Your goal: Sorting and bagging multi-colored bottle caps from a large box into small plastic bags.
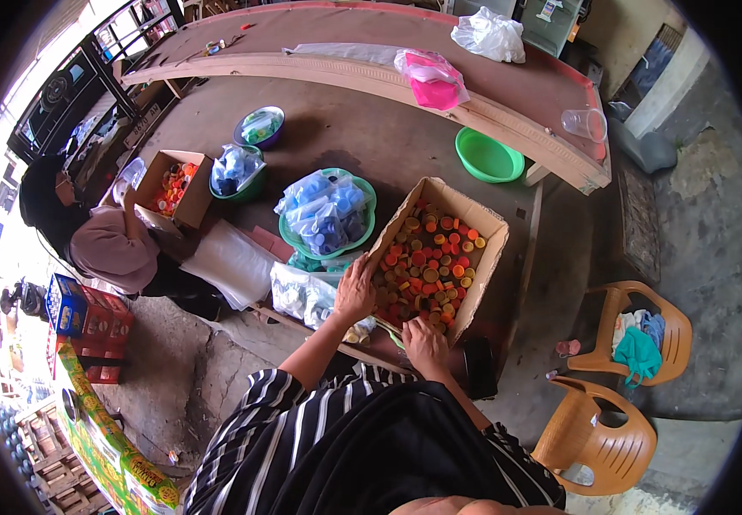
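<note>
A cardboard box (483, 287) stands in front of me, its bottom covered with loose bottle caps (431, 257) in red, orange, yellow and brown. My left hand (355, 293) rests against the left wall of the box, fingers stretched along its edge, with nothing visible held. At the box's near edge is my right hand (425, 345), its fingers curled down among the nearest caps; what they hold, if anything, is hidden. Left of the box, a green basin (372, 225) carries clear bags of blue caps (324, 210).
Clear plastic bags (298, 292) and flat plastic sheets (229, 262) lie on the table (336, 120). A co-worker (113, 245) sits at the left beside another cap box (195, 206). Beyond stand a green bowl (491, 156) and a raised wooden ledge (345, 70). Plastic chairs (602, 433) are at right.
</note>
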Action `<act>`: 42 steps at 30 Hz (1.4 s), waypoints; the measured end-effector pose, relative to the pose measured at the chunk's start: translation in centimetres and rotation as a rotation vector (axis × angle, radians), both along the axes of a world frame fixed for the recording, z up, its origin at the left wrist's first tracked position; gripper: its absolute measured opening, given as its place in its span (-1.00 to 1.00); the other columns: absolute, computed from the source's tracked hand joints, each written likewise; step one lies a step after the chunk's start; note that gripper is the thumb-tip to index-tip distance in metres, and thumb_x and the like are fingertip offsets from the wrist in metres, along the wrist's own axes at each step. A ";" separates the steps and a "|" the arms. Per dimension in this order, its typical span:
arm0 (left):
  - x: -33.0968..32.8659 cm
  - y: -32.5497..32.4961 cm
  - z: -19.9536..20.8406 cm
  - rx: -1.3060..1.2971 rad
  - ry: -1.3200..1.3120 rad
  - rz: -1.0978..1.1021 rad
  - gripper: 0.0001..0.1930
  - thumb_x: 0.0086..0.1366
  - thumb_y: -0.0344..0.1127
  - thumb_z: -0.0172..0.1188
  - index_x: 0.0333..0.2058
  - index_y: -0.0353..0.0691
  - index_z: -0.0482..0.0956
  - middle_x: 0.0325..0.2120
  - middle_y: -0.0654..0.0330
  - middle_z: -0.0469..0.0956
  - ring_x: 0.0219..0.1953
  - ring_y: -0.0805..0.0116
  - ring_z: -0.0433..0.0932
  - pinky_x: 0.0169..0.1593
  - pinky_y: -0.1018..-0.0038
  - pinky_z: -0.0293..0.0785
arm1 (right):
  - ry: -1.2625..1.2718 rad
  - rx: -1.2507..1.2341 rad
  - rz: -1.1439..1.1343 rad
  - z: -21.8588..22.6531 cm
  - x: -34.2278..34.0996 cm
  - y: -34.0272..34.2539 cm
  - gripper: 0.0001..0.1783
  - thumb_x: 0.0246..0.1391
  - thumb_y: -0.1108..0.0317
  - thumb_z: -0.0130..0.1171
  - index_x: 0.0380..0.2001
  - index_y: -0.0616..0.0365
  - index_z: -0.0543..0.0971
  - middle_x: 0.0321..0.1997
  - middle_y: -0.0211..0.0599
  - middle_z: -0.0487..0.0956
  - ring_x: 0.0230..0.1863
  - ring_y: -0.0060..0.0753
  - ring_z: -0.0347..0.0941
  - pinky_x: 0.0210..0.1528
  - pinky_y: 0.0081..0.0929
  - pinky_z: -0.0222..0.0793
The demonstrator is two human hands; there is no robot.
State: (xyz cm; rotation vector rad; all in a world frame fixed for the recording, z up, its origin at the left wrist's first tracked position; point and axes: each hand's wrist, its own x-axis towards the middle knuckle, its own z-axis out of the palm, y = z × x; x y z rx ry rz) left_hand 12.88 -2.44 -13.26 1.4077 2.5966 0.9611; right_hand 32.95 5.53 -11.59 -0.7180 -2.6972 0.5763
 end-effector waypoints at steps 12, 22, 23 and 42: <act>-0.7 -0.3 -0.3 0.094 -0.031 -0.105 -0.40 0.21 -0.37 0.11 0.24 -0.28 0.24 0.19 -0.09 0.28 0.22 -0.10 0.28 0.26 0.16 0.25 | 0.043 -0.001 -0.002 0.0 0.2 -0.1 -0.74 0.22 0.21 0.04 -0.41 0.14 0.57 -0.35 -0.22 0.56 -0.33 -0.02 0.53 -0.30 -0.16 0.46; -13.0 -11.4 -6.1 0.148 -0.062 0.415 -0.61 0.20 -0.58 0.05 0.04 -0.29 0.45 0.05 -0.05 0.45 0.09 -0.05 0.43 0.19 0.19 0.32 | 0.015 0.040 -0.059 0.0 0.3 0.0 -0.77 0.19 0.26 0.07 -0.48 0.15 0.53 -0.42 -0.23 0.51 -0.34 -0.12 0.51 -0.30 -0.24 0.44; -14.9 -13.5 -7.7 0.081 -0.078 0.411 -0.58 0.18 -0.56 0.07 0.06 -0.29 0.45 0.10 -0.04 0.43 0.15 -0.07 0.39 0.23 0.19 0.29 | 0.012 0.040 -0.061 0.0 0.2 0.0 -0.77 0.19 0.26 0.07 -0.48 0.15 0.53 -0.42 -0.23 0.51 -0.34 -0.12 0.51 -0.30 -0.24 0.44; -24.6 -22.3 -11.2 -0.249 0.033 0.489 -0.83 -0.03 -0.28 0.38 -0.39 -0.06 0.70 -0.24 0.28 0.59 -0.11 0.10 0.49 -0.03 0.18 0.43 | -0.185 0.125 -0.276 -0.6 -1.8 -1.5 -0.76 0.18 0.23 0.07 -0.40 0.14 0.60 -0.32 -0.23 0.60 -0.33 -0.06 0.55 -0.28 -0.21 0.47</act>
